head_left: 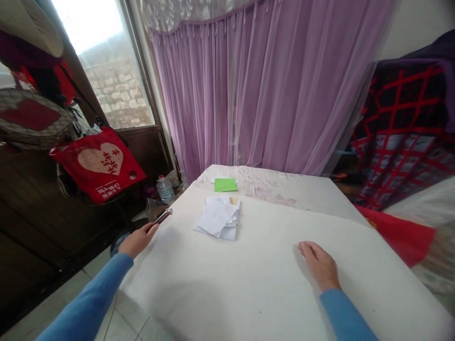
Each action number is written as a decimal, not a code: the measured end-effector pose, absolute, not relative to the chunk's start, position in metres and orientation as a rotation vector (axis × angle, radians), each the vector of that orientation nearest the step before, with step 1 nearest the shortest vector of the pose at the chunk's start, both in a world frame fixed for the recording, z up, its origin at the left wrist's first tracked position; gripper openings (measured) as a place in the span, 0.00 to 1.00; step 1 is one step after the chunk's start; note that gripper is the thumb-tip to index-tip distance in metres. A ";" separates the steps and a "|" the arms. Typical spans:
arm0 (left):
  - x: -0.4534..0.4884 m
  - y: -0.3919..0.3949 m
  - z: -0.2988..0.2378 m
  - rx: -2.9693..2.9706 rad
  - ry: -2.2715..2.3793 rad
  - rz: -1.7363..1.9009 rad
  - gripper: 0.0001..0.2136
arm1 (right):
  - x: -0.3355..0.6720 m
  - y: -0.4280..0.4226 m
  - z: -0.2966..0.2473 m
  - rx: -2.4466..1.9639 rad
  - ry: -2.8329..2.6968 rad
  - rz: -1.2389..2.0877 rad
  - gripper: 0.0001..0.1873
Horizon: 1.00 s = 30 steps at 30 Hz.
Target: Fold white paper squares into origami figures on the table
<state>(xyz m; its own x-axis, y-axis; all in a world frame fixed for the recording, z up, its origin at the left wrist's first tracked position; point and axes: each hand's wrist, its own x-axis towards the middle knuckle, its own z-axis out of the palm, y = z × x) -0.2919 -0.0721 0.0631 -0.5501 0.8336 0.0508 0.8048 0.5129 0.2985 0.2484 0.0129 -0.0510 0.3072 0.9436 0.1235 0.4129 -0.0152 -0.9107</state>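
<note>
My left hand point(137, 242) is closed on a slim dark object point(162, 217) that looks like a phone seen edge-on; its far tip is blurred out. This hand is at the left edge of the table, over the white tablecloth point(263, 270). On the right side of the cloth rests my right hand point(320, 265), fingers curled in, with nothing visible in it. Between the hands, farther back, lies a loose pile of white paper sheets point(217, 217) with a bit of yellowish paper at its corner. A green paper point(225, 184) lies behind the pile, over a white piece.
Purple curtains point(284, 94) hang behind the table. A red bag point(103, 166) and a plastic bottle point(165, 189) are at the left. To the right are a red-and-black checked cloth point(408, 128) and a red item point(401, 237) beside the table edge.
</note>
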 end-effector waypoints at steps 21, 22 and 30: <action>-0.242 -0.084 0.005 1.404 2.959 0.119 0.25 | 0.251 0.011 -0.052 -1.653 -1.309 0.645 0.22; -0.239 -0.083 0.005 1.434 2.968 0.119 0.25 | 0.251 0.011 -0.052 -1.652 -1.310 0.643 0.22; -0.175 -0.034 0.000 2.167 2.330 0.266 0.41 | 0.237 0.004 -0.045 -1.819 -1.422 0.482 0.25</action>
